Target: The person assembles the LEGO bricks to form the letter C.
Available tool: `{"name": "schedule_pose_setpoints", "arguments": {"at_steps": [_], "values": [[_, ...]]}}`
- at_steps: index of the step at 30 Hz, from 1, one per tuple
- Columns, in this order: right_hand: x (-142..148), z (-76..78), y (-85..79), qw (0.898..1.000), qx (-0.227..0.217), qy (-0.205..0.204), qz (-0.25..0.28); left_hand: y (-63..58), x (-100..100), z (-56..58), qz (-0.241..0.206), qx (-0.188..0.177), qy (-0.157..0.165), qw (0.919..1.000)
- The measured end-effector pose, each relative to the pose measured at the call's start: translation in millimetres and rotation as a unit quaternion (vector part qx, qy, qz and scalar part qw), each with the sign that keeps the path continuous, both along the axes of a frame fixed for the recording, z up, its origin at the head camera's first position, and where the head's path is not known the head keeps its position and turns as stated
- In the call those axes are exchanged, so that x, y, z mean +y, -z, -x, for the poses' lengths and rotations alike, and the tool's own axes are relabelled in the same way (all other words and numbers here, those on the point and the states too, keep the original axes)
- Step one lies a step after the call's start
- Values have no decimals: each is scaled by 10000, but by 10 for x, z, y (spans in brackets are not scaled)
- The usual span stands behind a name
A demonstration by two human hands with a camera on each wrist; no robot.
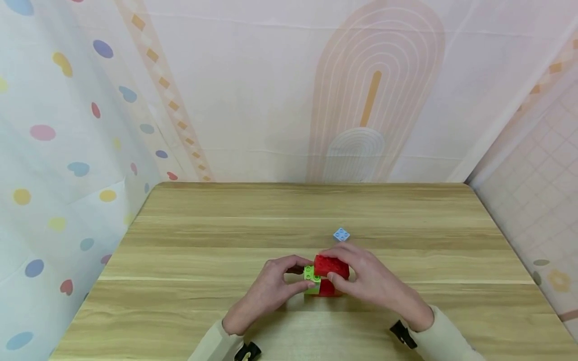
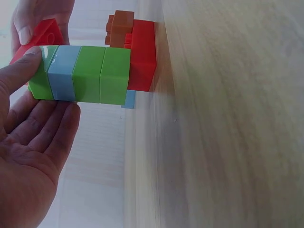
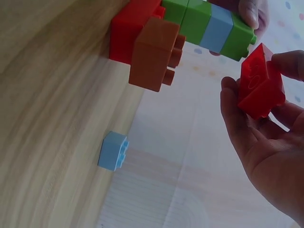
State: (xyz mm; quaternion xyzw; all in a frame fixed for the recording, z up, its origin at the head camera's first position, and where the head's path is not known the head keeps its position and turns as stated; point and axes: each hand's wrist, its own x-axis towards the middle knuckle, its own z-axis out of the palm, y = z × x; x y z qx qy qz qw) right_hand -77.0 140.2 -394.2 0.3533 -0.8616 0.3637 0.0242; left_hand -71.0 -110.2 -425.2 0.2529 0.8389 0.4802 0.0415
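Observation:
A stack of green and light blue toy bricks [image 2: 88, 73] stands on one end of a red base brick [image 2: 143, 54]. An orange-brown brick [image 3: 154, 53] sits on the base's other part, studs up. My left hand [image 1: 270, 287] holds the stack near its top, thumb on one side and fingers on the other. In my right hand [image 1: 372, 275] a red brick [image 3: 261, 81] is pinched between thumb and fingers, tilted, its hollow underside partly showing in the right wrist view. It is beside the top green brick [image 1: 309, 272], overlapping it in the head view.
A loose light blue brick [image 1: 341, 234] lies on the wooden table [image 1: 203, 225], beyond the right hand. Patterned curtains [image 1: 257, 100] hang behind the table and along its sides.

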Motion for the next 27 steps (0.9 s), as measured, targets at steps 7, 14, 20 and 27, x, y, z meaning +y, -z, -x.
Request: {"name": "schedule_pose_setpoints", "arguments": {"at_steps": [7,14,20,27], "values": [[-6,-37,-6,9999,-61,-26,-102,-9,-6,17,16,154,12,9999],[-3,-4,-19,9994,162,-246,-206,-4,-6,30,-99,244,76,9996],[-1,5,-28,9963,593,-543,-316,-6,8,22,-95,117,64,9999],[-5,7,-64,9939,751,-637,-499,10,21,14,16,222,67,9997]]}}
